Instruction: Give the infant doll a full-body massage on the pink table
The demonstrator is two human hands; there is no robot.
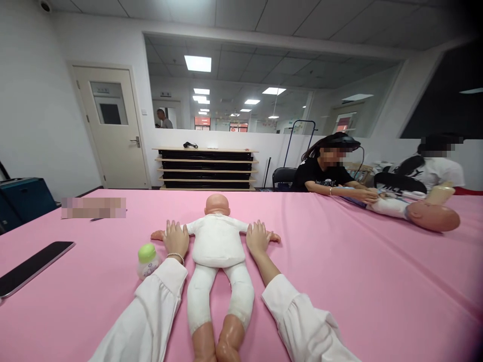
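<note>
A baby doll with a white cloth body lies stretched out on the pink table cover, its bald head at the far end and its legs towards me. No facial features show on its head. My left hand rests flat over the doll's arm on the left, fingers extended. Over the arm on the right lies my right hand, also flat with its fingers slightly spread. Both doll hands stick out beyond my fingers. Beside my left wrist stands a small bottle with a green lid, partly behind my sleeve.
A phone lies at the left, and a blurred flat item is at the far left edge. Across the table, a person in black handles another baby doll. A second person sits farther right, near a pale bottle.
</note>
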